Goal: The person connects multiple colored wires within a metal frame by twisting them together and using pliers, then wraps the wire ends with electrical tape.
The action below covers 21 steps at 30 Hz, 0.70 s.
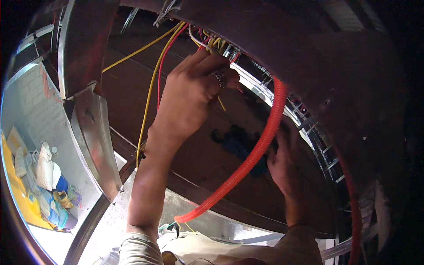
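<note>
The person's left hand [187, 95], a ring on one finger, reaches to the upper centre of the frame, where a cluster of thin yellow insulated wires [216, 43] emerges beside red and white ones. Its fingers are curled in against this cluster, but the fingertips are hidden, so whether they grip a wire cannot be told. A short yellow wire end pokes out below them. A long red wire [160, 79] runs down just left of the hand. The right hand [283, 165] is in shadow at right of centre, just beside an orange-red corrugated plastic tube [252, 162] that curves down to the lower centre; its grip cannot be told. Left of it, partly behind the tube, is a blue-and-black object [236, 145], too dark to identify.
</note>
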Available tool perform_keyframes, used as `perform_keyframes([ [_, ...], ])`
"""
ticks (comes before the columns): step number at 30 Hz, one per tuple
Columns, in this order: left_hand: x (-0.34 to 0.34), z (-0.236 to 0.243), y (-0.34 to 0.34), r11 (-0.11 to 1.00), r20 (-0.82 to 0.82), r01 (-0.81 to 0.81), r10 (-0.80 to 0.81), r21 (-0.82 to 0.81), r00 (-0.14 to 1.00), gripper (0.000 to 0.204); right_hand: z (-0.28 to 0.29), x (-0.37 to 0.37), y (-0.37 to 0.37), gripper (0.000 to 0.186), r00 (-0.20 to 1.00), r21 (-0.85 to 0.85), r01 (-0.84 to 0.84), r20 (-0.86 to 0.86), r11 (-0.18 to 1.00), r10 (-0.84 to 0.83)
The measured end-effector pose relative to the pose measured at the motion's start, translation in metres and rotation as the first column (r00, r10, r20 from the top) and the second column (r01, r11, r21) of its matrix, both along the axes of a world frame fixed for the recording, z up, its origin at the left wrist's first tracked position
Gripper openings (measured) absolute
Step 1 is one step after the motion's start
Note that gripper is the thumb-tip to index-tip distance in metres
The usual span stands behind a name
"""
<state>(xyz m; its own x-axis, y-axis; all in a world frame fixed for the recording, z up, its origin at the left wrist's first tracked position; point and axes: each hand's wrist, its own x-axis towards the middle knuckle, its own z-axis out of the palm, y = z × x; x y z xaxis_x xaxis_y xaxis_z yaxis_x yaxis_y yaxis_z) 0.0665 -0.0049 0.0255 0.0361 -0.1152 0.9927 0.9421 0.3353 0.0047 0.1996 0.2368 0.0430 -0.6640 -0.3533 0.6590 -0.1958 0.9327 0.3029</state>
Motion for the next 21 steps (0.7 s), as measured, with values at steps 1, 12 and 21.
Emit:
perform_keyframes([
  [1,0.000,0.000,0.000,1.000,-0.002,0.002,-0.002,-0.001,1.000,0.014,0.000,0.000,0.000,0.065,1.000,-0.001,0.002,-0.002,1.000,-0.002],
  [12,0.008,-0.001,-0.001,0.997,0.084,0.074,-0.075,0.017,0.994,0.017,-0.008,-0.006,0.010,0.072,0.997,-0.048,-0.072,0.004,0.996,0.073],
  [21,-0.001,-0.009,-0.007,0.996,0.020,0.060,-0.059,-0.067,0.998,0.029,-0.008,-0.009,0.014,0.051,0.977,-0.130,-0.186,0.076,0.974,0.197],
])
